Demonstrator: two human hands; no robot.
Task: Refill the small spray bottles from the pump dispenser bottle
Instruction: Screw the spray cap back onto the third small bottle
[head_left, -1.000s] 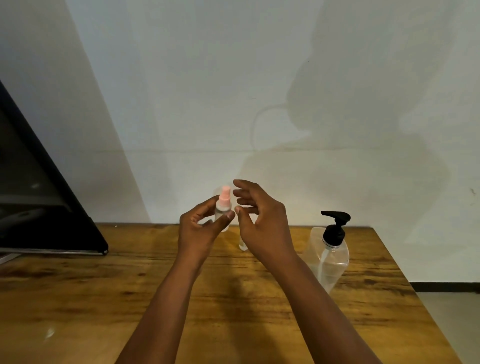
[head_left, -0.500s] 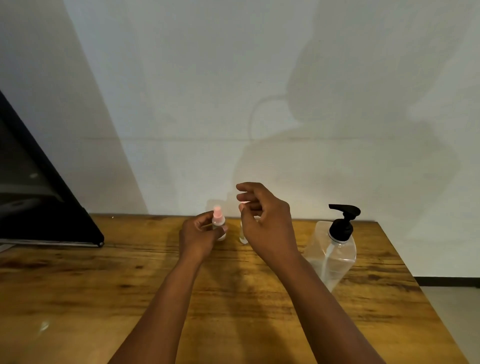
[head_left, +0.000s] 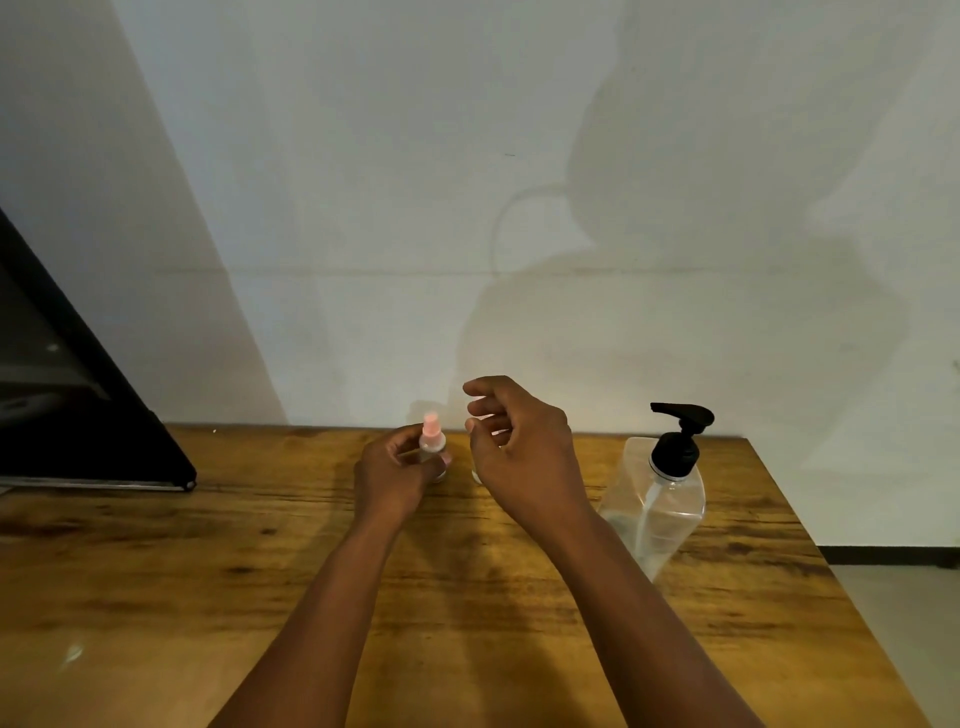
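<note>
A: Starting nearest the camera, what was there?

B: Two bare forearms rose from the bottom edge of the frame over the wooden surface (head_left: 156, 597), which filled the lower part of the picture. Its grain was dark-streaked, with a small bright glint near the lower left.

A: And the hands?

B: The left hand (head_left: 395, 475), a little left of centre, had its fingers curled around a small spray bottle (head_left: 432, 448) with a pink sprayer top. The bottle stood upright, its base at or very near the surface; I could not tell whether it actually touched. The right hand (head_left: 524, 452) was just right of that, raised, loosely half-open with fingers bent, and gripping nothing I could see.

A: Was there a second small bottle?

B: A sliver of something clear (head_left: 476, 474) showed on the surface between the two hands, mostly hidden by the right hand. Too little was visible to say what it was.

A: Where was the pump dispenser?

B: The pump dispenser bottle (head_left: 655, 506) sat at the right of the frame, just beside the right forearm. Clear body, black pump head, spout pointing left, only a low level of liquid inside. Neither hand touched it.

A: Further back?

B: A dark flat panel (head_left: 78, 415) leaned at the far left edge of the surface. Behind everything stood a pale wall (head_left: 363, 182) carrying broad shadows.
</note>
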